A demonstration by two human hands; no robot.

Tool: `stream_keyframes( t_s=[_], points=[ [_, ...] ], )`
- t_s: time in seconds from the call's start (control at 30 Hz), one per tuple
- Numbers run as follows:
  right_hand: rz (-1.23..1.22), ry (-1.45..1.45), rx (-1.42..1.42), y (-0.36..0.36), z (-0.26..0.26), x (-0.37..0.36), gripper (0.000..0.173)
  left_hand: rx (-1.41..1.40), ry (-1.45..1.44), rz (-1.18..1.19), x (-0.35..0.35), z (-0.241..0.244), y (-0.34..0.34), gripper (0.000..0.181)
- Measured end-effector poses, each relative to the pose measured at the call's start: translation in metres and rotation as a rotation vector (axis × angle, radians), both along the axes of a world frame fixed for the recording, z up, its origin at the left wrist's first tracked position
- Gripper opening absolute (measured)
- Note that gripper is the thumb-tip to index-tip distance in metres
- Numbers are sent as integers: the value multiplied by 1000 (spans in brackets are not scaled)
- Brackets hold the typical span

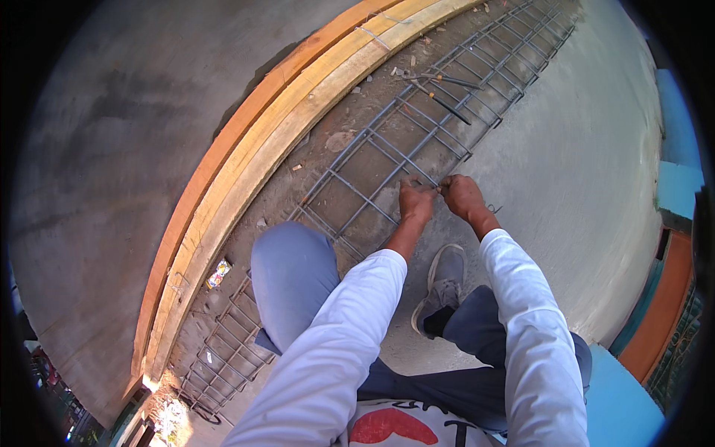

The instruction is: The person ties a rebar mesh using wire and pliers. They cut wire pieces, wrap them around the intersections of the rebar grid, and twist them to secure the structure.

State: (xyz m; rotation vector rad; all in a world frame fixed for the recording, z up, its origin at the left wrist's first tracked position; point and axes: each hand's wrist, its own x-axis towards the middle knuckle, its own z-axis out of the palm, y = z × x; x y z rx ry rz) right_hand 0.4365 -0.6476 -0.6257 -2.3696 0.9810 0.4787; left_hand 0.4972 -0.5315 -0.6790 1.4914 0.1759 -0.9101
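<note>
My left hand [417,201] has its fingers curled at the side of a long steel rebar cage [406,158], where a crossbar meets the edge bar. Close against it, my right hand [462,195] pinches at the same joint with bent fingers. What lies between its fingertips is too small and covered to make out. A thin wire end [494,209] shows beside my right wrist. Farther up, a pair of pincers [453,108] with dark, orange-marked handles lies spread on the cage. The cage passes beneath my bent leg and reappears at lower left.
Long timber boards [268,142] run along the cage's left side, with wire loops around them. Bare soil with rubble [341,141] lies between. Concrete floor [550,184] extends right; a grey wall-like surface [123,167] stands left. My shoe [448,271] rests near the cage. A colourful wrapper [219,274] lies by the boards.
</note>
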Motion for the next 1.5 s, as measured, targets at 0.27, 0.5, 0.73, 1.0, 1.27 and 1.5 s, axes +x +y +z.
stream_keyframes(
  t_s=[0.27,0.5,0.73,1.0,1.27,1.5],
  points=[
    [150,57,-28,-8,2,3,17,3,164,154,-3,9,-4,30],
    [221,128,6,-25,-9,-5,18,155,-266,26,-19,22,-5,14],
    [588,322,156,-26,27,4,23,122,-882,-141,-23,11,2,20],
    [595,318,132,-17,60,4,25,-22,-893,-146,-19,11,13,31],
    [704,190,22,-18,64,45,24,23,-625,-88,-24,18,9,46],
    [523,261,-72,-25,62,88,22,82,-569,-66,-19,6,5,42]
  ],
)
